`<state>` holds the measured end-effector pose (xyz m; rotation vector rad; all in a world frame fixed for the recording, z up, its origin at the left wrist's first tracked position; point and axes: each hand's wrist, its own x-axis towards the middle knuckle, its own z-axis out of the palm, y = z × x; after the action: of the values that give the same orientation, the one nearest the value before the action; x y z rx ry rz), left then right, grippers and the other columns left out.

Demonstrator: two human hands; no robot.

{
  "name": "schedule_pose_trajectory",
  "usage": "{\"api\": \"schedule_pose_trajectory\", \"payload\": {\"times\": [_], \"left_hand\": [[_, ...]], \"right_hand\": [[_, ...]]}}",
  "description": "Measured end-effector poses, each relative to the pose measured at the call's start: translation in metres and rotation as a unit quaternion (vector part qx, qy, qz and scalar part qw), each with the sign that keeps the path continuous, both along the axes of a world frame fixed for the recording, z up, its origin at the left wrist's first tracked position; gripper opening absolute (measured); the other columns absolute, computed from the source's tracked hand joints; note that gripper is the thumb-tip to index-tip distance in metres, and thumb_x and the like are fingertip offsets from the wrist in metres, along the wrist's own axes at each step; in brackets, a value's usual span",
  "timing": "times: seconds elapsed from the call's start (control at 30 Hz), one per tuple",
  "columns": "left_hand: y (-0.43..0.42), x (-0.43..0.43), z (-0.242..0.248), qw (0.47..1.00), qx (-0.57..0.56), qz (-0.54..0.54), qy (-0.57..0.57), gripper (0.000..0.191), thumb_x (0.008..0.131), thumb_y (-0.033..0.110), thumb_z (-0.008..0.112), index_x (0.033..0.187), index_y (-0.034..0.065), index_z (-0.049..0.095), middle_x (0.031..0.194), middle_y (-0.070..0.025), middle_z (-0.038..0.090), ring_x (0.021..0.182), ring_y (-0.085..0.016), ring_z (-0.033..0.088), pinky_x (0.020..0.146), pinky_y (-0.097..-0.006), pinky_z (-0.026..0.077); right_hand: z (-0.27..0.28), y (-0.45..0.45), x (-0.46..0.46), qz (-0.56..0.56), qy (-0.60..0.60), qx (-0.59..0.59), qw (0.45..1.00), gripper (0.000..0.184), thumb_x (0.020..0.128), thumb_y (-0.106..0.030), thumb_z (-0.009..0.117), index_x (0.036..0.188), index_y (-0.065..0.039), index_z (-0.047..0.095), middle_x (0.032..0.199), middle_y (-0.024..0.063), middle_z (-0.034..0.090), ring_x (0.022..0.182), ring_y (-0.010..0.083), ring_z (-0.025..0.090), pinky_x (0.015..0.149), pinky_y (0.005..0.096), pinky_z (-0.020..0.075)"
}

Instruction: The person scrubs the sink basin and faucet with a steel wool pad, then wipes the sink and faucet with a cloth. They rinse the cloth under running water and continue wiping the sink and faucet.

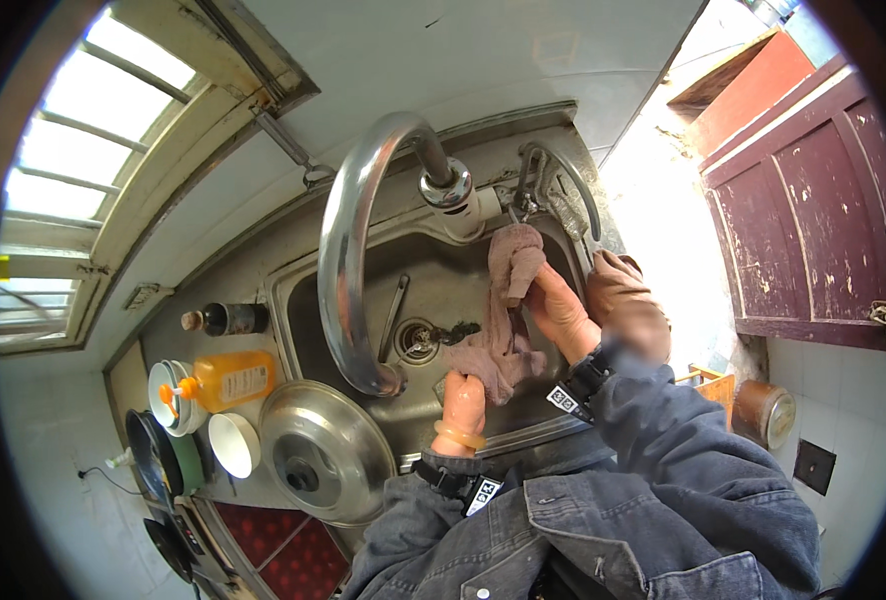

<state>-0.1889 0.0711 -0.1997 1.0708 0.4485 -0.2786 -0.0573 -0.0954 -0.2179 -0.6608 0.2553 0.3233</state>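
Observation:
A wrinkled pinkish-brown cloth point(504, 315) hangs between my two hands over the stainless-steel sink point(431, 279). My left hand point(464, 405), a pale yellow bangle at its wrist, grips the lower bunched end. Higher up and to the right, my right hand point(563, 311) holds the bundled upper part near the tap's base. The chrome gooseneck tap point(345, 247) arches across the left half of the sink. Below lie the drain strainer point(415, 340), a slim metal utensil point(394, 319) and dark green scraps point(461, 330). The cloth hides some of my fingers.
Left of the sink stand a steel-rimmed pot lid point(328, 450), an orange pump bottle point(233, 377), a white bowl point(234, 445) and a dark bottle point(233, 319). A smaller curved spout point(574, 180) rises at the back right. Brown fabric point(619, 289) is beside my right hand.

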Motion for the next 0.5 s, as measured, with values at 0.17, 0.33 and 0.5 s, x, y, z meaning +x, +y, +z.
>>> {"api": "schedule_pose_trajectory", "payload": {"times": [0.17, 0.33, 0.5], "left_hand": [[0.01, -0.011, -0.008, 0.999, 0.011, 0.015, 0.028, 0.041, 0.096, 0.006, 0.049, 0.135, -0.0041, 0.058, 0.132, -0.0095, 0.064, 0.121, -0.021, 0.061, 0.105, -0.0356, 0.048], [0.024, -0.022, -0.009, 0.998, 0.048, 0.0, 0.051, 0.034, 0.097, 0.006, 0.05, 0.127, -0.0038, 0.062, 0.122, -0.0082, 0.067, 0.111, -0.02, 0.064, 0.098, -0.0339, 0.05], [0.04, -0.036, -0.017, 0.994, 0.062, 0.009, 0.087, 0.032, 0.1, 0.007, 0.052, 0.129, -0.0036, 0.061, 0.123, -0.0083, 0.067, 0.11, -0.02, 0.065, 0.098, -0.0334, 0.051]], "right_hand": [[-0.024, 0.019, 0.022, -0.037, -0.07, 0.157, 0.984, 0.055, 0.089, -0.042, 0.08, 0.133, -0.016, 0.063, 0.128, 0.0012, 0.067, 0.118, 0.022, 0.06, 0.103, 0.0433, 0.0466], [-0.043, 0.031, 0.026, -0.065, 0.041, 0.262, 0.962, 0.051, 0.088, -0.033, 0.08, 0.134, -0.018, 0.063, 0.131, -0.0013, 0.065, 0.118, 0.022, 0.062, 0.105, 0.0421, 0.0474], [-0.052, 0.047, 0.006, -0.031, 0.019, 0.063, 0.997, 0.057, 0.089, -0.005, 0.075, 0.142, -0.011, 0.057, 0.136, 0.0042, 0.062, 0.121, 0.0196, 0.062, 0.105, 0.036, 0.0507]]}}
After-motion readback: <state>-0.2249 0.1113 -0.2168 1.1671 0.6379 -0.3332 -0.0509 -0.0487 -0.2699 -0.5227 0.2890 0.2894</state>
